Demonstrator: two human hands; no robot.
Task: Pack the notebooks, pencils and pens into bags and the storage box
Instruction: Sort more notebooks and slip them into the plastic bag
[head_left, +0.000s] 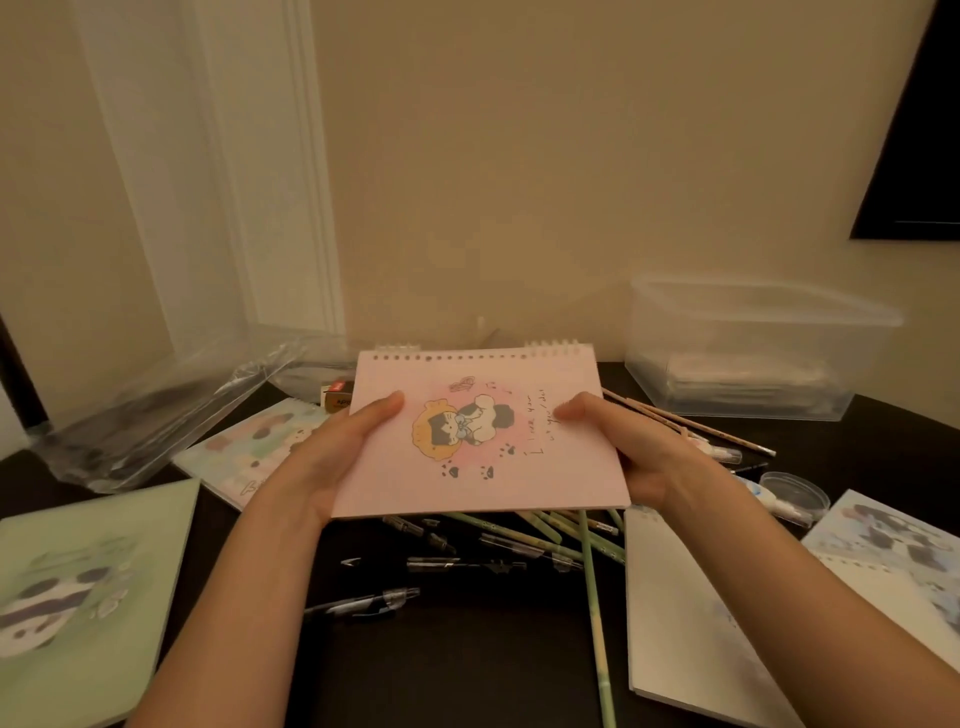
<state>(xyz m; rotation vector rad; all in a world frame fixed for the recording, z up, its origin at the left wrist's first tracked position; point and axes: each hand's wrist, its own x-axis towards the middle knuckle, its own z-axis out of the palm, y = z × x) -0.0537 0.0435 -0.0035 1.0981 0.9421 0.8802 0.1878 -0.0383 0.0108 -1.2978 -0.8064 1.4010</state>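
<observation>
Holding the pink notebook (483, 436) level above the counter (467, 675), the person had it at both side edges. The left hand (332, 457) clamped one edge and the right hand (639, 457) the other, each thumb flat on the cover. Each grip was closed on the book alone, with the fingers out of sight beneath. The step in hand looked like bagging it, and the clear bags (156, 415) lay crumpled at the back left. Which way their mouths faced could not be told. Done well, one hand would need to let go and spread a bag open while the other fed the book in. Leading with the plain edge would likely be wise, since the spiral binding could snag the film. The storage box (753, 364) stood at the back right, well apart, with something indistinct already inside. Directly below lay loose pens (467, 561) and green pens (592, 587), with pencils (675, 421) just beside the right hand, ready to roll if brushed. A green notebook (88, 587), a pastel notebook (260, 447) and two more notebooks (691, 623) ringed the space, and a small round tub (795, 493) sat near the right.
</observation>
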